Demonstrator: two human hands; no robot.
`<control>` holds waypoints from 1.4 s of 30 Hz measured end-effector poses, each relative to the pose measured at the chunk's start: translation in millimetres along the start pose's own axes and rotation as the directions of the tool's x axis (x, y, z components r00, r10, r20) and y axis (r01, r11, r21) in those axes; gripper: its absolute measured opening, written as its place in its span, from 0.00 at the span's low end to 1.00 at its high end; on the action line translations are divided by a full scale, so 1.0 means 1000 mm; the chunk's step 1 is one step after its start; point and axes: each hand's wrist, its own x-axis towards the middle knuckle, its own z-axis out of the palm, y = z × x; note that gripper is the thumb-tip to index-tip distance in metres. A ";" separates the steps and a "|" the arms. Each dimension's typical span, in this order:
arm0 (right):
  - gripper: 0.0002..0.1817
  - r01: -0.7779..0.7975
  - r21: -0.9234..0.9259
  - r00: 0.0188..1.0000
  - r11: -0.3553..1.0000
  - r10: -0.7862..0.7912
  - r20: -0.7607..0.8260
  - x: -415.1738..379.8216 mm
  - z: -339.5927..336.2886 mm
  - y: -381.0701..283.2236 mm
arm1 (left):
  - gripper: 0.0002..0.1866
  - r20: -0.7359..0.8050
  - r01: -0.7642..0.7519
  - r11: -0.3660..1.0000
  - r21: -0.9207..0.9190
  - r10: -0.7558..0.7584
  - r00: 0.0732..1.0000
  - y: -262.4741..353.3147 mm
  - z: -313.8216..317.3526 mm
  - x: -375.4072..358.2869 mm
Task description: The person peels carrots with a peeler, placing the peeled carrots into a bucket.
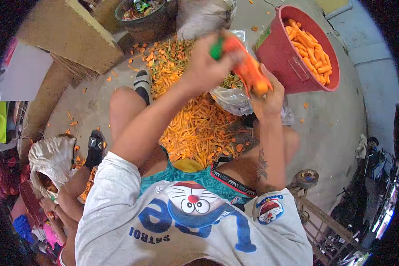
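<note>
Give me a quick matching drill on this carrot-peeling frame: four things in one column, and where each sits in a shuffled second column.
Things:
1. carrot
2. red bucket
3. peelings heap
4. green-handled peeler

Places:
A. on the floor between the person's knees
B. in the left hand
C. in the right hand
D. upper right, holding peeled carrots

Pairs: 1-C, 2-D, 3-A, 4-B
</note>
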 end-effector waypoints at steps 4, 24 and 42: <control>0.22 -0.063 -0.011 0.974 0.998 0.064 0.216 -0.004 -0.021 -0.004 | 0.07 0.055 0.005 1.000 -0.018 -0.004 0.998 -0.034 -0.017 0.018; 0.22 -0.079 -0.003 0.992 0.997 0.078 -0.094 0.002 -0.013 -0.005 | 0.14 0.407 -0.045 0.842 0.538 -0.212 0.889 -0.021 -0.012 0.002; 0.22 0.084 -0.365 0.962 0.927 -0.171 -0.213 0.011 -0.010 0.007 | 0.16 0.468 -0.001 0.801 0.598 -0.348 0.812 0.001 -0.011 -0.001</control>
